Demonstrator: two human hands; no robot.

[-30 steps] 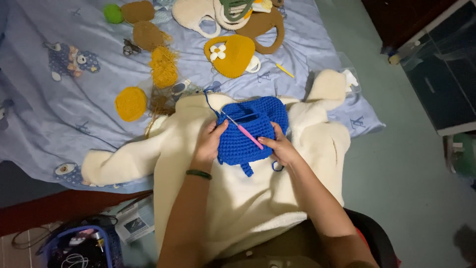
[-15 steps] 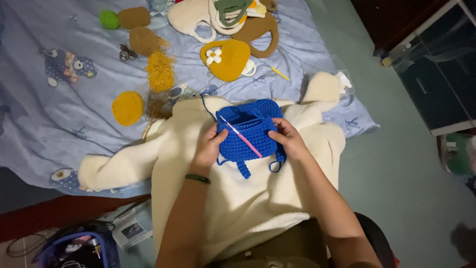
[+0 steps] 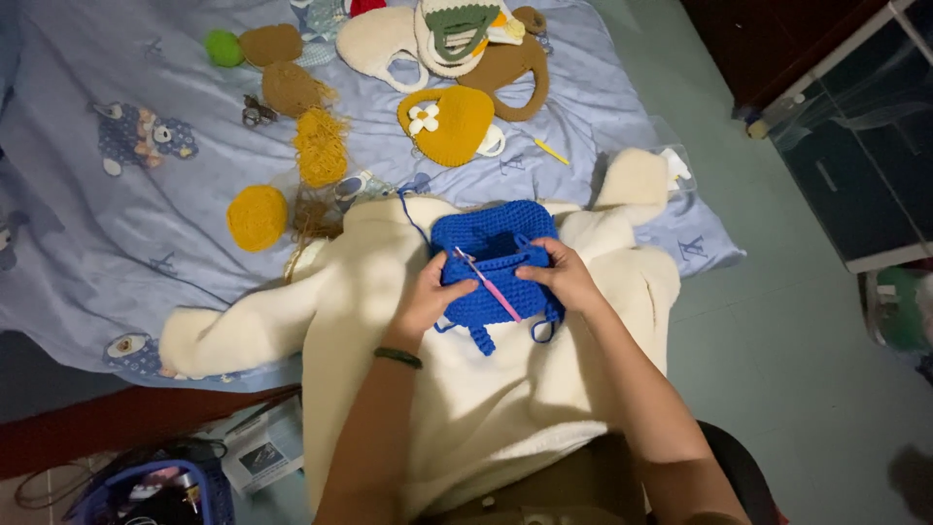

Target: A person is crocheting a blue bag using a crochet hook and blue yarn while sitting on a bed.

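A blue crocheted piece (image 3: pixel 496 233) lies on a cream plush toy (image 3: pixel 466 389) spread over my lap. My left hand (image 3: pixel 425 299) grips the piece's left edge. A dark band circles that wrist. My right hand (image 3: pixel 562 276) pinches its right side, fingers curled over the top rim. A pink crochet hook (image 3: pixel 489 285) lies slantwise across the blue piece between both hands. A blue yarn strand (image 3: pixel 412 216) runs up from the piece's left corner.
On the blue printed sheet (image 3: pixel 117 224) lie a yellow crocheted bag with a white flower (image 3: pixel 449 124), a yellow disc (image 3: pixel 258 217), yellow yarn (image 3: pixel 319 146), brown pieces (image 3: pixel 290 89), a green ball (image 3: pixel 224 47) and cream bags (image 3: pixel 374 44). A basket (image 3: pixel 146 491) stands bottom left.
The view shifted slightly. My right hand moved from the piece's lower right corner up to its right edge; the hook now lies across the piece's middle.
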